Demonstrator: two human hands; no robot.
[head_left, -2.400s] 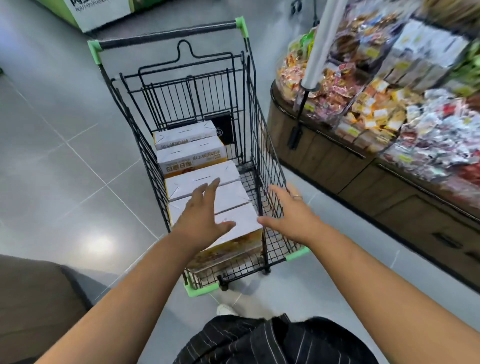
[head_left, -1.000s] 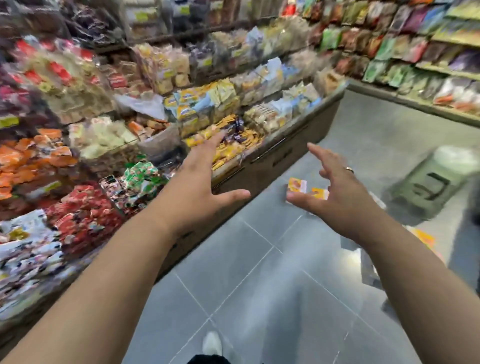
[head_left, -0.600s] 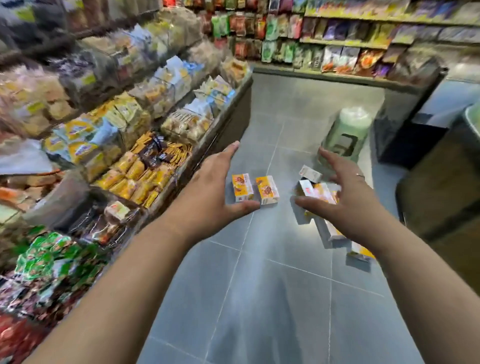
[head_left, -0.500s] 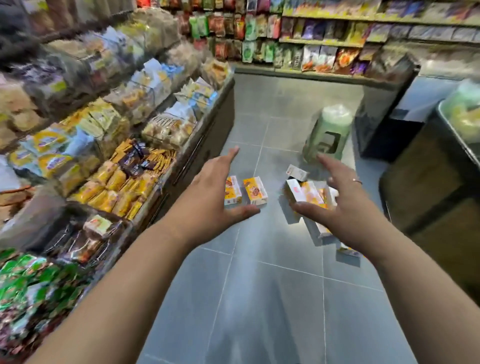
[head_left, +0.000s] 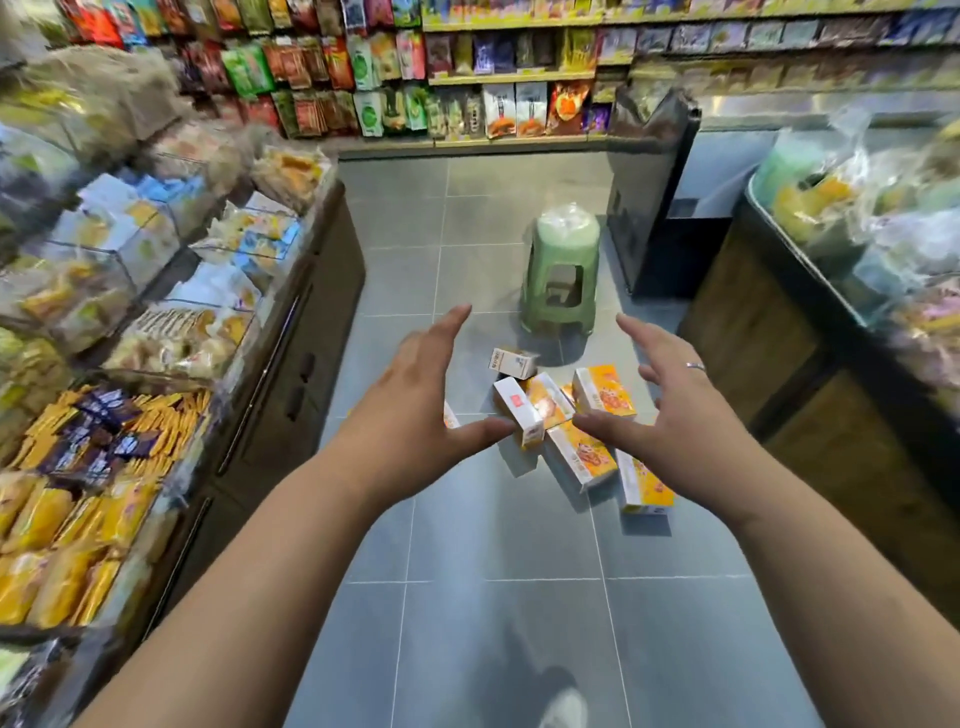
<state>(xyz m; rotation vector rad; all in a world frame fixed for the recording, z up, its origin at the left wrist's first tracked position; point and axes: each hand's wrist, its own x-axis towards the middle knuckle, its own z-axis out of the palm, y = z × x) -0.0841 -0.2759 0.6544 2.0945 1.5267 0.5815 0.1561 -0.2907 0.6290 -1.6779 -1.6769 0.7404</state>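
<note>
- Orange-and-white boxes (head_left: 566, 421) lie scattered on the grey floor (head_left: 519, 545), centre of frame, before a green stool (head_left: 563, 270).
- Left hand (head_left: 415, 395) hovers spread wide, empty.
- Right hand (head_left: 680, 410) likewise, ringed, fingers splayed.

This is a self-service grocery shop, seen in its snack aisle. Yellow-edged wall shelves (head_left: 511, 78) along the back are packed with rows of bright printed foil snack bags (head_left: 363, 67). A long dark wood-fronted display counter (head_left: 291, 374) on the left carries clear plastic bins (head_left: 156, 291) heaped with small wrapped sweets and biscuits, and a similar brown wooden counter (head_left: 779, 332) stands on the right. Identical orange-and-white cardboard cartons (head_left: 582, 457) lie on the grey tiled floor (head_left: 493, 519) between them.
</note>
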